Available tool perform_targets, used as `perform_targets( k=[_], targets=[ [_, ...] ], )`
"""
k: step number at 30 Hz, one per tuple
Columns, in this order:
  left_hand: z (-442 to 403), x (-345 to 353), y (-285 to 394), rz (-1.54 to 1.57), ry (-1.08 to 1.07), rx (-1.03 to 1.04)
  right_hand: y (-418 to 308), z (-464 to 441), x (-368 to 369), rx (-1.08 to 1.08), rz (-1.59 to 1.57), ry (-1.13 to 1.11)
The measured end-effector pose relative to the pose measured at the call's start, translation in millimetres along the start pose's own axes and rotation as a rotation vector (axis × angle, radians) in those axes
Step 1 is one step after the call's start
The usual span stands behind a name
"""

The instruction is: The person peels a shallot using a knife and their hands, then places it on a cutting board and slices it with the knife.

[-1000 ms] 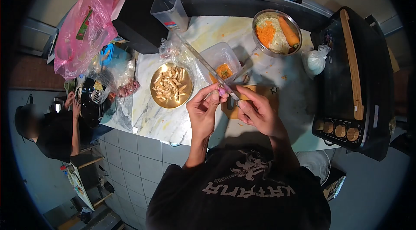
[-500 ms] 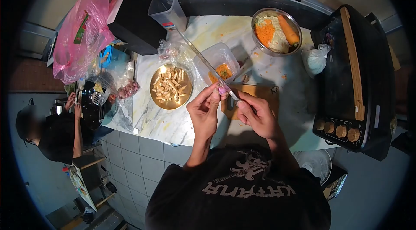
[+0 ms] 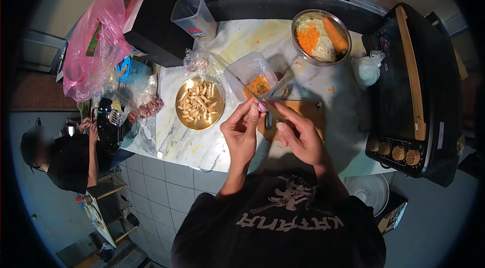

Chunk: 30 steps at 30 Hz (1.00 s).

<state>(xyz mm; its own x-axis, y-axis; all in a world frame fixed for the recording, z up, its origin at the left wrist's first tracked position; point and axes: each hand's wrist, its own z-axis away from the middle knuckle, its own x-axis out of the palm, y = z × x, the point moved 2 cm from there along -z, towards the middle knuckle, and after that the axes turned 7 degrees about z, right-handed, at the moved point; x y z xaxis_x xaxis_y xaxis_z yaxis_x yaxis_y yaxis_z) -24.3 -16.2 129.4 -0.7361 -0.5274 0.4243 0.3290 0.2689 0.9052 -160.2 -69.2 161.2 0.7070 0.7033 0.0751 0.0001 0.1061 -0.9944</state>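
Observation:
Between the thumb and fingers of my left hand (image 3: 239, 131) is a small purple shallot (image 3: 261, 107). My right hand (image 3: 301, 136) grips a knife (image 3: 247, 90), its blade crossing over the shallot and pointing up and left. Both hands are held close together above the near edge of a wooden cutting board (image 3: 316, 115). Just beyond the fingertips stands a clear plastic container (image 3: 236, 72) with orange shreds and some green bits at the bottom. To the left of my left hand sits a gold bowl (image 3: 183, 119) of pale sliced strips.
At the back right, a steel bowl (image 3: 299, 55) holds grated carrot, pale shreds and a whole carrot. Beside it are a knotted bag of white stuff (image 3: 368, 70) and a black oven (image 3: 404, 91). A tall clear container (image 3: 192, 18) stands back left. Another person (image 3: 65, 159) works far left.
The knife blade has turned, now showing dark and edge-on instead of bright. Both hands stay nearly in place around the shallot. The other person's hands have moved closer together.

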Motion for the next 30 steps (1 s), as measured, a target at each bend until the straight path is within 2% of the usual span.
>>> perform_targets(
  k=[2,4,16,23,25,30],
  targets=[
    [0,-1,0,-0.07,-0.007,0.033,-4,1,-1,0.0,0.111,0.009],
    [2,-3,-1,-0.094,-0.04,0.083,-18,1,0,0.08,0.349,-0.003],
    [9,1,9,-0.201,-0.023,0.144,-16,4,3,-0.032,0.399,0.083],
    [8,4,9,-0.141,-0.054,0.162,-18,4,3,-0.123,0.378,0.126],
    [8,1,4,-0.026,-0.065,0.081,-9,4,2,0.004,0.178,0.106],
    [5,2,7,0.011,-0.058,0.029,2,3,0,-0.047,0.012,0.015]
  ],
)
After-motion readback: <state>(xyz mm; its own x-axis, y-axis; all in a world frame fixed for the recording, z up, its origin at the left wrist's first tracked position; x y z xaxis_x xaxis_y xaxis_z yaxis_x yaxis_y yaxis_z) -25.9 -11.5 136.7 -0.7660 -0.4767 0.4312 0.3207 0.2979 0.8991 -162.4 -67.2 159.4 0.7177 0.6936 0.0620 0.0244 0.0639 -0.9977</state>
